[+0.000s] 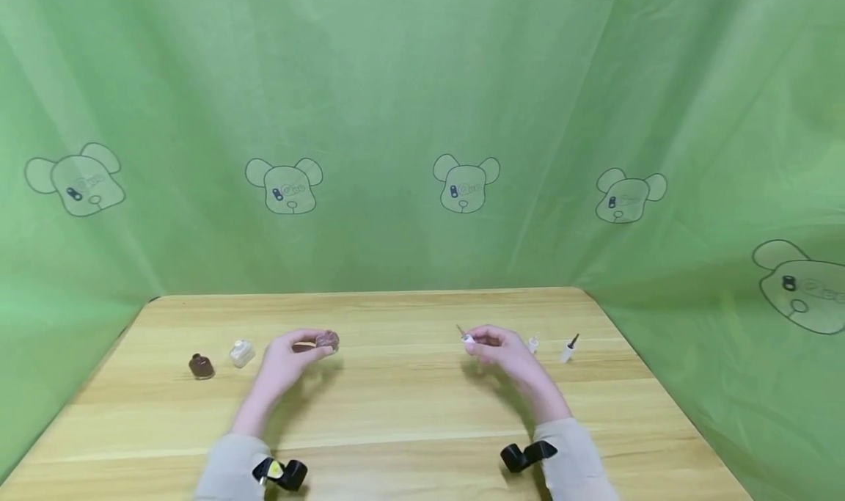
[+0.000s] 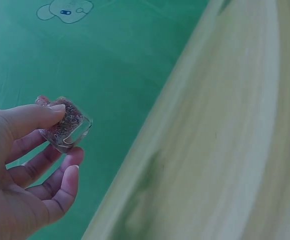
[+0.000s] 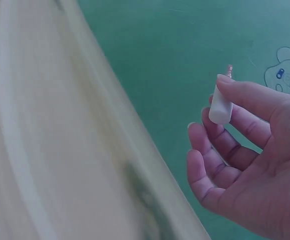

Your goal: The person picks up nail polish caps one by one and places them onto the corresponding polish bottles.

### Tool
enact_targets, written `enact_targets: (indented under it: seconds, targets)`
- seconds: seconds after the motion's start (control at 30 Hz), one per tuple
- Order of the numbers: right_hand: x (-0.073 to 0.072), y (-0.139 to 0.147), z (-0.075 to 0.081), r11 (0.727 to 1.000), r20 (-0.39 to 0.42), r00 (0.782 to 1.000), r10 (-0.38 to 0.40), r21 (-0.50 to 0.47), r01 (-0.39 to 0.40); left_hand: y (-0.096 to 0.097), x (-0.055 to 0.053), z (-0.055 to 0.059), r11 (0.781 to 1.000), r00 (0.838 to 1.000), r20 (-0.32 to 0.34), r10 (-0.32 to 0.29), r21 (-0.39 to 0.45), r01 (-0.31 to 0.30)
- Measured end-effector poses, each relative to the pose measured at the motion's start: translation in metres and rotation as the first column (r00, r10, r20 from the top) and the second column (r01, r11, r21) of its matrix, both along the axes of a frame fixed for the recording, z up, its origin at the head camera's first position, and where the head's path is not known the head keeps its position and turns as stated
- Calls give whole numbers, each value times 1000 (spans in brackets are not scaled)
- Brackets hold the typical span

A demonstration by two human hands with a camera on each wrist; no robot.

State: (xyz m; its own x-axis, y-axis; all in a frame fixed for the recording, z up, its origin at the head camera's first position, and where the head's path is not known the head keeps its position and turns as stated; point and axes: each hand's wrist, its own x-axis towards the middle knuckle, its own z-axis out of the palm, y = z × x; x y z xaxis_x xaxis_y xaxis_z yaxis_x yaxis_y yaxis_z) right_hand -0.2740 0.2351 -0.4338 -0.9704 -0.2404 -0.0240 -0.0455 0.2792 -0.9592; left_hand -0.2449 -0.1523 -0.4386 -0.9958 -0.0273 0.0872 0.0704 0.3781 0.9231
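Left grip (image 1: 289,353) is pinching glitter bottle (image 2: 71,124); right grip (image 1: 499,348) is pinching brush cap (image 3: 220,109)
Brush tip (image 3: 229,68) should be clearing the tabletop (image 1: 409,406).

We've bright, even light in the head view, soft shadows below the left hand (image 1: 287,360) and right hand (image 1: 507,350); both wrist views show us a dimmer, blurred table (image 2: 219,125).

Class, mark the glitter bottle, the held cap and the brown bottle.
Glitter bottle (image 2: 71,125), left wrist view: glass body.
Held cap (image 3: 221,107), right wrist view: white side.
Brown bottle (image 1: 201,367), head view: body.
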Motion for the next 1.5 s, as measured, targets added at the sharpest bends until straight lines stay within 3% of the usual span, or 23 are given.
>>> enact_targets:
  seconds: [0.3,0.6,0.93,1.17,1.5]
  targets:
    - [-4,-16,6,997,47,997,-54,-45,56,24,-3,-5,995,1000,17,3,101,-4]
    - [-6,-28,12,992,46,995,-87,-87,91,47,-4,-2,987,1000,-1,14,162,-14]
    - [-6,-38,12,988,18,993,-116,-101,117,65,-5,-6,974,999,11,53,220,-54]
    - [-5,-43,8,989,5,994,-109,-98,109,72,-6,-13,978,997,1,71,197,-70]
    - [-6,-50,7,993,-27,995,-99,-63,97,87,-7,-21,993,993,-97,65,110,-54]
